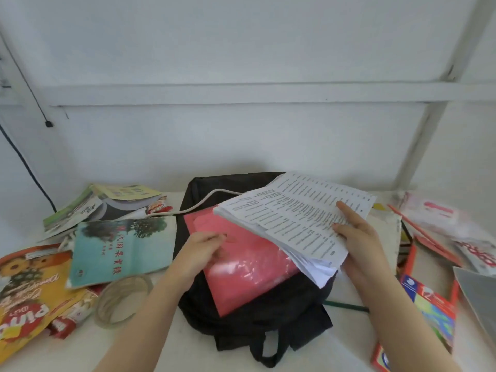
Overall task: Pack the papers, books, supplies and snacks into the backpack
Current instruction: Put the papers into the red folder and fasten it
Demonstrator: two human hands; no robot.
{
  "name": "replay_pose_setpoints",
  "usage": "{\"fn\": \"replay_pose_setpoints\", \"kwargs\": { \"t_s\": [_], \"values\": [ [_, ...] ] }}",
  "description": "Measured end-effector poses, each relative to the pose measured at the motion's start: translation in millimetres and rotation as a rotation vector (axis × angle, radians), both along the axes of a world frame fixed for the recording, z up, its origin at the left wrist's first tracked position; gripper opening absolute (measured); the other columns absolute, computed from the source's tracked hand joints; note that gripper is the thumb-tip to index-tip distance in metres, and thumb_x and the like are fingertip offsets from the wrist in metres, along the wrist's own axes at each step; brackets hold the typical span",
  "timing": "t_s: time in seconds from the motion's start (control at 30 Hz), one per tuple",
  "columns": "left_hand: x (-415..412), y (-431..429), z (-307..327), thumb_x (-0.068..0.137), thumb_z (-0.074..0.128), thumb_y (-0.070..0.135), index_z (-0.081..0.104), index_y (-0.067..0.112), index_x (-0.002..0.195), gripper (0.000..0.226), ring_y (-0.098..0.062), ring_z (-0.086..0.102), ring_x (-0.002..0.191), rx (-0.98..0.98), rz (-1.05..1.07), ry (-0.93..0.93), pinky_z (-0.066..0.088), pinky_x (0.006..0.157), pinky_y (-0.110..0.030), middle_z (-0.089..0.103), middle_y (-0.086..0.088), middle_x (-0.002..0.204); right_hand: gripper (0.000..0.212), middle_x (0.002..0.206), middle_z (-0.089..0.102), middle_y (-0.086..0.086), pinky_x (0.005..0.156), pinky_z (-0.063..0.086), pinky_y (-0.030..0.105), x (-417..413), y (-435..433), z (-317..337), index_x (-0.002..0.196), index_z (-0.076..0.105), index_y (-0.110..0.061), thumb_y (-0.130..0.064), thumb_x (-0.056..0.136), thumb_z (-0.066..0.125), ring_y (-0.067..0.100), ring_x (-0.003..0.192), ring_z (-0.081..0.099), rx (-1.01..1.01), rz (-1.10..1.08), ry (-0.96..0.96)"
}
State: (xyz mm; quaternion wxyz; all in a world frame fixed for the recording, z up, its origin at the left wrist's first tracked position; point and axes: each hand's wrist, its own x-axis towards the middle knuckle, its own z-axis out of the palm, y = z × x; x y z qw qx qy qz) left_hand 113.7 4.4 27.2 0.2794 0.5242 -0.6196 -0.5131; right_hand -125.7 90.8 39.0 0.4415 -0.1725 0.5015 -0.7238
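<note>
Down on the counter [161, 347], the backpack [255, 326] lies flat with a red folder [247, 272] on top. Left hand [200, 253] curls its fingers over the folder's edge. Right hand [359, 237] grips the papers [295, 218], thumb on top, forefinger straight. A book [123, 251] and snack bag [26, 304] lie to the left, with a white wall [241, 49] behind.

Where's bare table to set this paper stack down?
Bare table shows near the front edge, between the backpack and colourful box, and between tape roll and backpack. Crowded left by books, right by packets.
</note>
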Motion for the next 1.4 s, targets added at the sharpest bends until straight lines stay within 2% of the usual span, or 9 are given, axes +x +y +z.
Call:
{"fn": "replay_pose_setpoints", "kwargs": {
  "t_s": [0.33,0.57,0.7,0.83,0.97,1.07,1.27,1.33,1.4],
  "values": [
    [-34,60,-18,0.068,0.072,0.051,0.043,0.045,0.126,0.065,0.005,0.042,0.097,-0.568,-0.505,-0.468,0.036,0.085,-0.018,0.049,0.026,0.099,0.048,0.119,0.058,0.005,0.063,0.060,0.029,-9,40,13,0.128,0.057,-0.021,0.008,0.093,0.041,0.022,0.093,0.066,0.050,-0.005,0.071],
    [-43,66,-34,0.072,0.067,0.047,0.025,0.049,0.135,0.076,-0.003,0.022,0.133,-0.844,-0.557,-0.412,0.023,0.106,-0.025,0.022,0.029,0.144,0.046,0.112,0.066,0.003,0.054,0.056,0.023,-7,72,13,0.124,0.060,-0.025,0.005,0.094,0.042,0.017,0.078,0.072,-0.004,0.102,0.104],
    [-43,72,-37,0.088,0.051,0.049,0.030,0.034,0.141,0.059,-0.015,0.034,0.132,-0.486,-0.602,-0.553,0.032,0.101,-0.023,0.035,0.012,0.143,0.046,0.101,0.071,0.008,0.048,0.054,0.023,-8,90,13,0.122,0.060,-0.023,0.007,0.093,0.040,0.019,0.066,0.072,0.038,0.229,0.093],
    [-41,56,-46,0.056,0.024,0.095,0.053,0.004,0.124,0.117,-0.034,0.049,0.120,-0.220,-0.488,-0.703,0.038,0.100,-0.044,0.054,-0.018,0.128,0.046,0.083,0.074,0.007,0.043,0.051,0.021,-13,109,3,0.122,0.059,-0.017,0.010,0.092,0.037,0.019,0.057,0.069,0.129,0.283,0.114],
    [-36,49,-39,0.091,0.048,0.045,0.041,0.024,0.139,0.052,-0.021,0.018,0.139,-0.491,-0.490,-0.615,0.019,0.112,-0.040,0.026,-0.001,0.150,0.041,0.088,0.070,0.009,0.036,0.047,0.020,-18,130,-8,0.113,0.062,-0.018,0.009,0.094,0.038,0.018,0.048,0.066,0.218,0.280,0.141],
    [-22,40,-46,0.092,0.051,0.043,0.032,0.048,0.138,0.050,-0.017,0.012,0.141,-0.667,-0.521,-0.620,0.009,0.114,-0.036,0.021,0.006,0.153,0.042,0.098,0.069,0.013,0.040,0.051,0.023,-27,140,-19,0.112,0.063,-0.019,0.008,0.094,0.037,0.021,0.053,0.068,0.245,0.276,0.106],
    [-11,32,-40,0.085,0.059,0.042,0.032,0.047,0.138,0.059,-0.010,0.040,0.128,-0.776,-0.532,-0.544,0.034,0.104,-0.027,0.043,0.012,0.140,0.042,0.091,0.071,0.012,0.040,0.053,0.029,-46,157,-27,0.115,0.060,-0.018,0.010,0.091,0.040,0.027,0.058,0.069,0.272,0.320,0.051],
    [-9,33,-38,0.088,0.056,0.039,0.038,0.040,0.138,0.053,-0.007,0.048,0.119,-0.818,-0.527,-0.530,0.039,0.095,-0.021,0.050,0.014,0.134,0.053,0.091,0.072,0.014,0.041,0.053,0.030,-46,161,-25,0.117,0.060,-0.018,0.003,0.070,0.074,0.030,0.060,0.069,0.262,0.337,0.032],
    [-10,35,-36,0.092,0.052,0.034,0.040,0.037,0.137,0.047,-0.010,0.057,0.108,-0.889,-0.505,-0.497,0.045,0.086,-0.023,0.059,0.011,0.124,0.102,0.099,0.071,0.017,0.042,0.054,0.032,-51,166,-30,0.117,0.061,-0.020,-0.017,0.021,0.096,0.033,0.063,0.069,0.279,0.352,0.030]
  ]
}}
